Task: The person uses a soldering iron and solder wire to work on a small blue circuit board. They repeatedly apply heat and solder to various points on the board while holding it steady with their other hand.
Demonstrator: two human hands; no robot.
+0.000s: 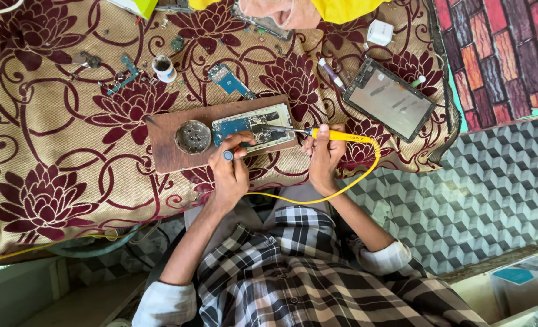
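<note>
A person's right hand (323, 154) grips a yellow soldering iron (332, 135), tip on an opened phone (254, 126) lying on a wooden board (166, 151); the left hand (229, 169) pinches a small round-ended tool (228, 155). Soldering appears under way, demanding a steady tip.

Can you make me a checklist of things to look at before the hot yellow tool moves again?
1. Right hand grips the yellow soldering iron: ok.
2. Iron tip rests on the opened phone: ok.
3. Left hand steadies the phone, fingers close to the tip: not ok.
4. Phone lies flat on the wooden board: ok.
5. Yellow cord hangs free of the board: ok.
6. Tip hot enough: cannot tell.
</note>
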